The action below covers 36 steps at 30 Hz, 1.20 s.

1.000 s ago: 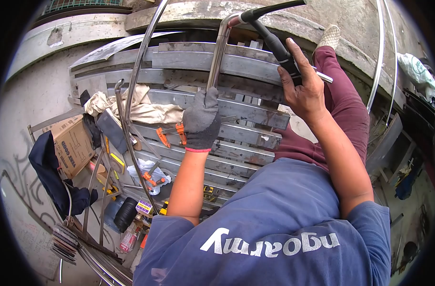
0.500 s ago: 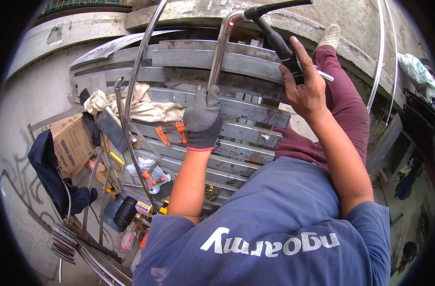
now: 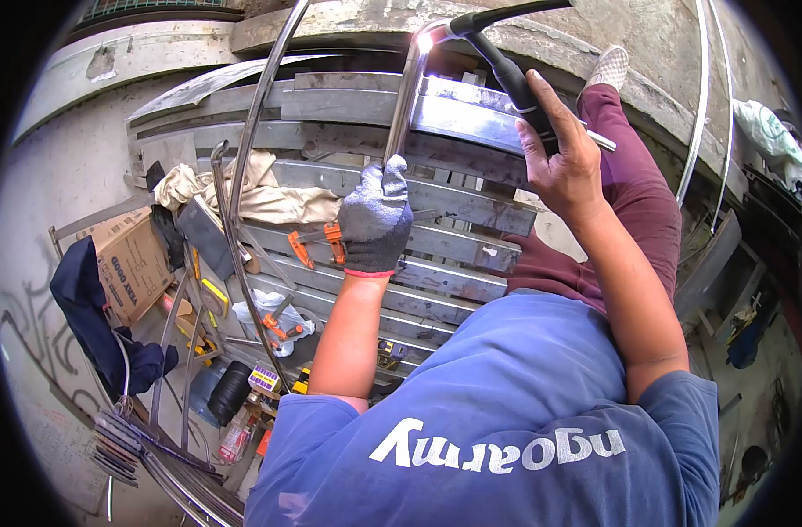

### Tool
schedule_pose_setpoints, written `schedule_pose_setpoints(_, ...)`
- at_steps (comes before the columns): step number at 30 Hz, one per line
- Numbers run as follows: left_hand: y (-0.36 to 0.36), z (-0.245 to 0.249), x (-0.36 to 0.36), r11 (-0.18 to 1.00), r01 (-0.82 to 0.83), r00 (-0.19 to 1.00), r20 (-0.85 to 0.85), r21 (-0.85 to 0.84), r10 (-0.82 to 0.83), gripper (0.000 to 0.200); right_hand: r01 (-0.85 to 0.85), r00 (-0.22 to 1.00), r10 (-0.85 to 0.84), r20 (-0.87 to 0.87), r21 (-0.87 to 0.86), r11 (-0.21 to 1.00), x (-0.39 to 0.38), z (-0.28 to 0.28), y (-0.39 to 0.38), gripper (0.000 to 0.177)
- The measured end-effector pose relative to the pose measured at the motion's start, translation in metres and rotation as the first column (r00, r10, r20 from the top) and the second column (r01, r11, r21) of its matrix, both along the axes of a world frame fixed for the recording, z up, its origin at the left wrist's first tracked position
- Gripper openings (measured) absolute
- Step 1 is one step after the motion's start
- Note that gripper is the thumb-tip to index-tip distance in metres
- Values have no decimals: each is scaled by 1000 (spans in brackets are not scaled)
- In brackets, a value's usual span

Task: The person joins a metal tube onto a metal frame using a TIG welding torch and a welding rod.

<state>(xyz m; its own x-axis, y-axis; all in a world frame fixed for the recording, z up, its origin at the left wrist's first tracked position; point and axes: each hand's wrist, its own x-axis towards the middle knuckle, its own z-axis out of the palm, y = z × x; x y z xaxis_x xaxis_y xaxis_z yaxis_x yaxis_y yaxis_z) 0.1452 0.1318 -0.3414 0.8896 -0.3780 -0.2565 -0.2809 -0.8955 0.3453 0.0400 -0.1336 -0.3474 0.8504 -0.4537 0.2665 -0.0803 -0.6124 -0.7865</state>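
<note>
My left hand (image 3: 375, 215), in a grey glove with a red cuff, is wrapped round the lower end of a bent metal tube (image 3: 405, 101). My bare right hand (image 3: 562, 158) holds a black welding torch (image 3: 515, 81), thumb and fingers round its handle. A thin metal rod (image 3: 602, 140) sticks out beside that hand. At the tube's upper bend, the torch tip meets a bright white arc (image 3: 425, 42). Orange clamps (image 3: 334, 243) lie just left of the glove.
Grey metal slats (image 3: 471, 198) form the bench under the tube. A long curved tube (image 3: 253, 114) rises on the left, near a beige cloth (image 3: 287, 200), a cardboard box (image 3: 136, 272) and scattered tools. A plastic bag (image 3: 771, 140) hangs at the right.
The dull red glow at the tube's bend has become a bright white arc, lighting the slats and glove. The torch and both hands have hardly moved.
</note>
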Motion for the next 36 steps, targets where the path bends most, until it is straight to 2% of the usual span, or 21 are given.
schedule_pose_setpoints(1,1,-2,0,1000,5,1000,4,13,-5,38,4,1000,-4,-17,13,1000,-1,0,0,72)
schedule_pose_setpoints(4,9,-11,-1,991,95,993,78,-93,-88,37,32,994,-39,101,77,997,4,0,1,72)
schedule_pose_setpoints(7,5,-7,-2,997,56,998,42,-52,-54,29,20,997,-27,76,91,996,2,0,0,72)
schedule_pose_setpoints(10,8,-11,-3,990,143,986,91,-5,-142,29,8,997,-13,78,68,998,2,-1,-2,72)
schedule_pose_setpoints(13,2,-5,-3,998,46,998,50,-31,-44,30,12,998,-17,55,91,996,1,-2,-1,71)
schedule_pose_setpoints(16,6,-10,-2,994,103,989,112,-39,-98,36,5,999,-7,34,74,997,1,-1,-1,70)
schedule_pose_setpoints(19,-6,5,-2,996,-27,999,-22,82,29,37,5,1000,-5,0,12,1000,0,0,-2,69)
schedule_pose_setpoints(22,-3,2,-3,999,-24,999,30,25,23,38,-2,1000,4,-12,105,995,-1,-1,-1,70)
schedule_pose_setpoints(25,1,-4,-4,992,37,993,119,-124,-22,38,81,988,-93,125,99,992,2,1,1,72)
schedule_pose_setpoints(28,-1,-3,-5,993,-12,996,86,-118,22,38,53,994,-63,89,113,992,2,0,-1,74)
schedule_pose_setpoints(31,-10,11,-7,979,-80,996,34,-188,88,44,47,995,-59,79,148,988,2,2,-1,73)
schedule_pose_setpoints(34,-17,17,-9,948,-193,980,-93,-252,175,44,44,996,-57,69,188,981,0,1,-3,71)
schedule_pose_setpoints(36,-13,13,-4,950,-167,981,-140,-264,133,45,54,995,-68,68,187,981,-1,1,-1,71)
